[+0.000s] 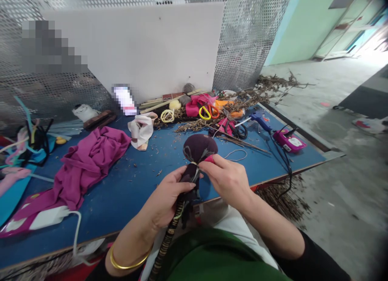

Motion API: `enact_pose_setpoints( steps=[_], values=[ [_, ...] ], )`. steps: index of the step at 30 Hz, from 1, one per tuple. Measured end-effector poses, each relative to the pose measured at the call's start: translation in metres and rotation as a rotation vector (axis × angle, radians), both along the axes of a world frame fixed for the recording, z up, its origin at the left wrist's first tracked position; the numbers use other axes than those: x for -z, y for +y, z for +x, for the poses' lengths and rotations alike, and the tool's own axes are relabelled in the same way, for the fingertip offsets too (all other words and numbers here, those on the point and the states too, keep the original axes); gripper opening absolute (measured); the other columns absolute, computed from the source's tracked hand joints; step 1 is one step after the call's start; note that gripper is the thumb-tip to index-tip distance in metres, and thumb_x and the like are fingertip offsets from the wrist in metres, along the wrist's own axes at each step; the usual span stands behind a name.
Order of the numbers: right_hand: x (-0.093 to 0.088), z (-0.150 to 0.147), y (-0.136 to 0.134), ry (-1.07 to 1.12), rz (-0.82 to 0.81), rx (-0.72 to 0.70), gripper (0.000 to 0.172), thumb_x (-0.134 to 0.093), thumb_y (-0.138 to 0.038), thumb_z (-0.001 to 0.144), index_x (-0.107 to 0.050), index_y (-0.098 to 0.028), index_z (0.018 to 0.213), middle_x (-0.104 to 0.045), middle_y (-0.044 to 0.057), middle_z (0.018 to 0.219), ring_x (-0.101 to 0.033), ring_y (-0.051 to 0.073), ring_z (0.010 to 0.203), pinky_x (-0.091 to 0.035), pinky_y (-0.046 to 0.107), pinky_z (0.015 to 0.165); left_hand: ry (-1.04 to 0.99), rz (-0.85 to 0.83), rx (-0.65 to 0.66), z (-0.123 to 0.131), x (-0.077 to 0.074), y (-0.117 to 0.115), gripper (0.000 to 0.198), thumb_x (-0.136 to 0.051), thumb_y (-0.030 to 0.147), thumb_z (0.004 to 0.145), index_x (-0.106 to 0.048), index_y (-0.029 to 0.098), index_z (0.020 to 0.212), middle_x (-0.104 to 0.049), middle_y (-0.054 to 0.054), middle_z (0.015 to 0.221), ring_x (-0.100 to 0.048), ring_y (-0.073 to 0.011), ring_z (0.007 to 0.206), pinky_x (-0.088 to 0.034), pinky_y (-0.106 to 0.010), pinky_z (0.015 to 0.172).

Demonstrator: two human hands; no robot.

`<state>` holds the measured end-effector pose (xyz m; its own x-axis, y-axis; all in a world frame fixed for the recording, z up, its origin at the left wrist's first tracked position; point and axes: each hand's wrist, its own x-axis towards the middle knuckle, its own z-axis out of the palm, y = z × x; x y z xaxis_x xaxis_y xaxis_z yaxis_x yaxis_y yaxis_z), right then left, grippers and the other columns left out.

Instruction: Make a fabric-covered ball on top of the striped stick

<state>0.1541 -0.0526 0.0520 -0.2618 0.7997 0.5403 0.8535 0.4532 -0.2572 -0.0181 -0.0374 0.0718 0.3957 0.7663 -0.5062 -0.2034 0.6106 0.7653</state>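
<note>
The cloth-headed stick [190, 174] slanted forward-right — smooth, bulbous head [199, 146] foremost, banded shaft [166, 242] behind; the left hand [165, 196] clasped gathered fabric; the right hand [228, 176] pinched the tie [194, 163].

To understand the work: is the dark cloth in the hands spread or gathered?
Gathered: the dark cloth bulges round above a pale band, bunched in the left hand below.

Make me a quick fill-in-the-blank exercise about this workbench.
The hand lower on the dark cloth bundle is the ____ one.
The hand nearer the glue gun is the ____ one.
The tabletop is coloured ____.
The crumpled purple cloth lies on the table's ____ side.

Missing words: left; right; blue; left.
</note>
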Motion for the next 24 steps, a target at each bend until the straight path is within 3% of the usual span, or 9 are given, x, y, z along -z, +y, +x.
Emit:
enact_pose_setpoints(
  steps=[4, 13, 24],
  values=[
    [0.0, 0.007, -0.002, 0.15, -0.058, -0.007, 0.022, -0.044, -0.02, 0.097, -0.067, -0.022, 0.097, -0.065, 0.002, 0.083, -0.058, 0.011, 0.065, -0.036, 0.023, 0.056, -0.008, -0.017, -0.006, 0.001, -0.001, 0.0, 0.036, -0.069, 0.002, 0.062, -0.073, 0.016, 0.095, -0.074, -0.004, 0.085, -0.063, -0.0121, 0.069, -0.047, -0.018, 0.064],
    [0.006, 0.004, -0.004, 0.36, -0.126, 0.072, 0.015, -0.053, -0.026, 0.093, -0.065, -0.02, 0.085, -0.06, 0.003, 0.079, -0.057, 0.013, 0.068, -0.042, 0.023, 0.063, 0.014, -0.028, 0.007, 0.002, 0.001, -0.003, 0.037, -0.067, 0.002, 0.063, -0.072, 0.016, 0.097, -0.074, -0.005, 0.089, -0.065, -0.0129, 0.07, -0.048, -0.02, 0.065],
    [0.015, -0.007, -0.008, 0.267, -0.116, 0.195, 0.012, -0.056, -0.025, 0.088, -0.062, -0.021, 0.078, -0.058, 0.001, 0.077, -0.057, 0.012, 0.064, -0.037, 0.023, 0.055, 0.063, 0.013, -0.019, 0.008, 0.006, -0.009, 0.055, -0.07, 0.008, 0.061, -0.067, 0.018, 0.114, -0.072, -0.003, 0.087, -0.063, -0.0143, 0.067, -0.046, -0.022, 0.062]
  ],
)
